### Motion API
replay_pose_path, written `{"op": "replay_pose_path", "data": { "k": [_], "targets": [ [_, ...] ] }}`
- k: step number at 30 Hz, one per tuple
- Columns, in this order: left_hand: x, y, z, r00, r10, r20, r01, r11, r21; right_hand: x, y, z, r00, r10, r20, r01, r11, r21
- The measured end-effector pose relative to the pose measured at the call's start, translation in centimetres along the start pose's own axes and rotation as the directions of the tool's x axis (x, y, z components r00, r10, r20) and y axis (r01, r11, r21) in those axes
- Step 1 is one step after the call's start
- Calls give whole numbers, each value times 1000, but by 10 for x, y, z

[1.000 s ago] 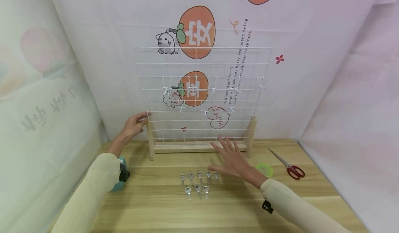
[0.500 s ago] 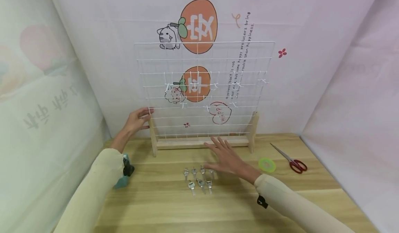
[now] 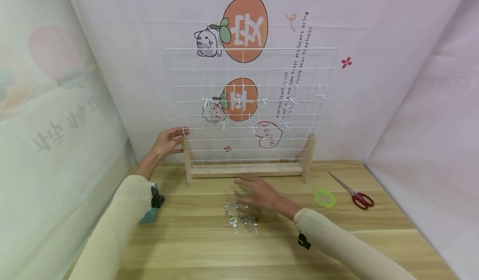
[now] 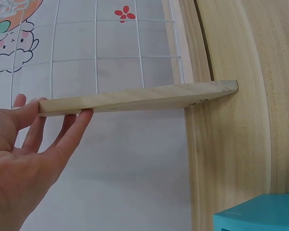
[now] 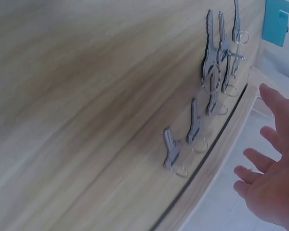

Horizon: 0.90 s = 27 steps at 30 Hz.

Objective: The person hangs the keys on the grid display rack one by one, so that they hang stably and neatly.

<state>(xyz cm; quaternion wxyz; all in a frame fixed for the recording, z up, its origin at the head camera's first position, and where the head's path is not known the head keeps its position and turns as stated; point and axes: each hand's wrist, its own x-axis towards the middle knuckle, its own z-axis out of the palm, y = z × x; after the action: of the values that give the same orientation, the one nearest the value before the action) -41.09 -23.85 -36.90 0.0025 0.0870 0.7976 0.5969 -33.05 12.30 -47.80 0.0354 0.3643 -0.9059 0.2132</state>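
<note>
My left hand (image 3: 165,143) holds the top of the left wooden upright (image 3: 187,160) of a stand. In the left wrist view, the thumb lies at the upright's end and the fingers (image 4: 73,135) press its underside. A white wire grid (image 3: 251,48) stands in this frame, with several small white hooks (image 3: 286,125) on it. My right hand (image 3: 262,193), fingers spread and holding nothing, hovers above the table and partly covers the silver keys (image 3: 233,222). The right wrist view shows several keys (image 5: 194,121) with rings, lying in two rows beside that hand (image 5: 279,171).
Red-handled scissors (image 3: 362,200) and a round yellow-green object (image 3: 324,198) lie at the right of the wooden table (image 3: 194,251). A teal box (image 3: 148,216) sits beneath the left forearm. Printed cloth (image 3: 149,80) hangs behind the rack.
My right hand has moved left and nearer over the keys, covering more of them. The left hand keeps its place on the upright. The head view has shifted slightly.
</note>
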Motion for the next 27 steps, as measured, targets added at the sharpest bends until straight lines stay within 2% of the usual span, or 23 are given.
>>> {"op": "replay_pose_path", "data": {
  "k": [12, 18, 27],
  "targets": [
    [-1, 4, -2, 999, -30, 23, 31, 999, -30, 21, -12, 22, 996, -46, 78, 42, 998, 54],
    [3, 1, 0, 1000, -8, 5, 8, 1000, -3, 27, -15, 30, 996, -15, 90, 14, 1000, 20],
    [2, 1, -2, 1000, -23, 7, 23, 1000, 5, 32, -19, 38, 997, 26, 68, -27, 1000, 14]
  ]
}}
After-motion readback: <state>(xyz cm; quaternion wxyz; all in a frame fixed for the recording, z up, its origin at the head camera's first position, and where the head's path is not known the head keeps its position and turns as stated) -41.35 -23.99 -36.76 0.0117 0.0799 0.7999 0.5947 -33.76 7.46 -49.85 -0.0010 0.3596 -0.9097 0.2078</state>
